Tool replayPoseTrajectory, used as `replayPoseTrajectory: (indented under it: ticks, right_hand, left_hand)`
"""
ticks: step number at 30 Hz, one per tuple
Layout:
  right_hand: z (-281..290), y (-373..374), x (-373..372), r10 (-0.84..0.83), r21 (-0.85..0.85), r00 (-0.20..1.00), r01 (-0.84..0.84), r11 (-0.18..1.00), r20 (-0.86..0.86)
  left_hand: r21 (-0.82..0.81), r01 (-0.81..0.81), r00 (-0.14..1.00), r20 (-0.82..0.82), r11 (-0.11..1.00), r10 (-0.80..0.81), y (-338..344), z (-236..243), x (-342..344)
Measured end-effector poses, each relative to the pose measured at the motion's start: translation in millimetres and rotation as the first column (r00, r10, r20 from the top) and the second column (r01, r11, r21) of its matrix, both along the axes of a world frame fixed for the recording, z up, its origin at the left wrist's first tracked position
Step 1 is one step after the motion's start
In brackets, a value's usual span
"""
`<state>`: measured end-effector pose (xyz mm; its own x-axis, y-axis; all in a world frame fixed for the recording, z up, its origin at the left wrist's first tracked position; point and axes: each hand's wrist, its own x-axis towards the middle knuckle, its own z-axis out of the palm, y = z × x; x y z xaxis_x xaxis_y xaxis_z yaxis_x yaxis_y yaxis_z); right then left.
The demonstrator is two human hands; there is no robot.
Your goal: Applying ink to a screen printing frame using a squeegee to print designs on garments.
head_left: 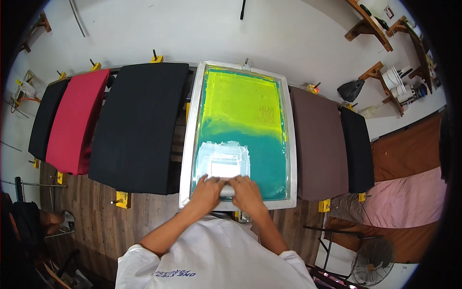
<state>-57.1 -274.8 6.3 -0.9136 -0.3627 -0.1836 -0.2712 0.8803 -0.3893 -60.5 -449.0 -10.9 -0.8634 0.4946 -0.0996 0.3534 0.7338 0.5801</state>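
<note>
In front of me lies a screen-printing frame [189, 135] with a silver metal rim. Its mesh [267, 166] is yellow-green at the far part and teal at the near part. White ink [206, 155] is spread in a patch on the near left of the mesh. At the near edge of this patch, my left hand [207, 192] and my right hand [245, 192] sit side by side, fingers closed round a pale squeegee [227, 191]. Most of the squeegee is hidden under my hands.
Fabric-covered boards flank the frame: black [139, 125], red [77, 123] and another black at left, brown [320, 144] and black [357, 149] at right. Yellow clamps [123, 199] stick out at their ends. A fan [371, 265] stands near right; shelves [368, 24] hang far right.
</note>
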Motion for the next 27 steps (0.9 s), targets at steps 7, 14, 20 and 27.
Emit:
replayPoseTrajectory:
  ticks: [7,14,20,27]
  right_hand:
    - [-14.0,-21.4,-68.3,0.004,0.048,0.994,0.001,0.999,-0.108]
    - [-15.5,-21.5,-41.4,0.048,-0.036,0.995,-0.051,0.998,-0.09]
    - [-4.8,-19.1,7.0,0.032,0.01,0.999,-0.033,0.999,0.038]
    - [0.6,5.6,-59.4,-0.085,0.046,0.99,0.091,0.995,-0.115]
  left_hand:
    - [0.074,-0.049,0.995,-0.085,0.996,0.055,-20.5,-14.6,-67.0]
    - [0.117,-0.018,1.0,-0.005,0.993,0.018,-30.1,0.1,-39.7]
    - [0.059,0.048,0.999,0.001,0.997,-0.048,-25.3,1.4,18.7]
    - [0.16,0.067,0.984,-0.173,0.985,-0.039,3.9,-8.0,-70.4]
